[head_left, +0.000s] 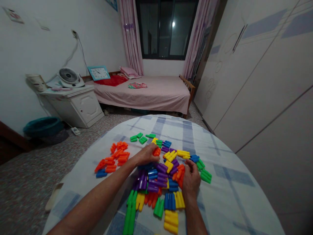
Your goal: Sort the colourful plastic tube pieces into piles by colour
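Observation:
My left hand (147, 154) is closed on an orange plastic building piece (156, 151) made of joined tubes, above the far side of a mixed pile. My right hand (191, 179) is at the pile's right side, fingers curled against orange building pieces (179, 175); its grip is partly hidden. Between the hands lie purple pieces (161, 168), yellow pieces (168, 166) and blue pieces (153, 173). A separate group of orange pieces (123, 157) lies left of my left hand, with a blue piece (101, 173) beside it. Several green pieces (142, 140) lie farther back.
The round table (234, 195) has a checked cloth. Nearer me are long green pieces (130, 215) and yellow pieces (171, 222). Beyond stand a bed (161, 91), a white cabinet (88, 107) with a fan (69, 76), and a wardrobe (256, 81) at right.

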`<state>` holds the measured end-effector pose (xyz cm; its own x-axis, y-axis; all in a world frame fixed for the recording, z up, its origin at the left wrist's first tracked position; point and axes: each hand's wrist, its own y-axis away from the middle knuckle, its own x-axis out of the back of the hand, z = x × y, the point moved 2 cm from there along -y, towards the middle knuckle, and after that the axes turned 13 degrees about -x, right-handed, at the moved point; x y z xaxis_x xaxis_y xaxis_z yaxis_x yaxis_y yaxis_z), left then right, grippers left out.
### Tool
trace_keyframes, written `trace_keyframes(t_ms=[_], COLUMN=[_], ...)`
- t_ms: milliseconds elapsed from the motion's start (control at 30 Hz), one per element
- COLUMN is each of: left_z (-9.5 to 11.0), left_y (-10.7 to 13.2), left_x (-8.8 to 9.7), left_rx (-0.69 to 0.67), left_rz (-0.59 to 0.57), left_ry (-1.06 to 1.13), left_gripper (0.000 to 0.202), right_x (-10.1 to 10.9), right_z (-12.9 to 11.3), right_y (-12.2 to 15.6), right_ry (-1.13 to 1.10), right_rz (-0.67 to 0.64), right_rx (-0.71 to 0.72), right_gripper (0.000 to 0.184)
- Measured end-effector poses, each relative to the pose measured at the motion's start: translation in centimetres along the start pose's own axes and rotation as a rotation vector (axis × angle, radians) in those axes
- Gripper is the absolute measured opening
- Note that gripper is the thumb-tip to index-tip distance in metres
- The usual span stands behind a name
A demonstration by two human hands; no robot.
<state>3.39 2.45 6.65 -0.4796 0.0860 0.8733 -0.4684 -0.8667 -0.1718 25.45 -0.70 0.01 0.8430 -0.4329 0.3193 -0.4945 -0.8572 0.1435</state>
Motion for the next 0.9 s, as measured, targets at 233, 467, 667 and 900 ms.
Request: trace_keyframes(t_ms=[233,467,667,900], left_z=[-4.7,-8.7,-6.4,-5.0], left_y=[5.7,10.5,7.4,-1.6], left_x=[5.9,7.6,5.7,0.0], left_rx=[0.22,0.547,0.268,0.056], left_rz=[0.172,-0.099,0.177,0.047], left_ry=[-0.257,-0.561,-0.56,-0.053], left_gripper=[0.025,0.03,0.039,0.055], right_x=[0.1,0.1,0.1,0.1], right_z=[-0.2,-0.2,0.0,-0.1], right_y=[0.1,0.1,0.1,0.0], right_ry=[0.02,0.037,0.029,0.01], right_rz=[-0.001,-0.007,-0.011,-0.007], right_rx=[-0.005,-0.021,-0.016,-0.016], right_gripper=[0.041,0.041,0.04,0.041])
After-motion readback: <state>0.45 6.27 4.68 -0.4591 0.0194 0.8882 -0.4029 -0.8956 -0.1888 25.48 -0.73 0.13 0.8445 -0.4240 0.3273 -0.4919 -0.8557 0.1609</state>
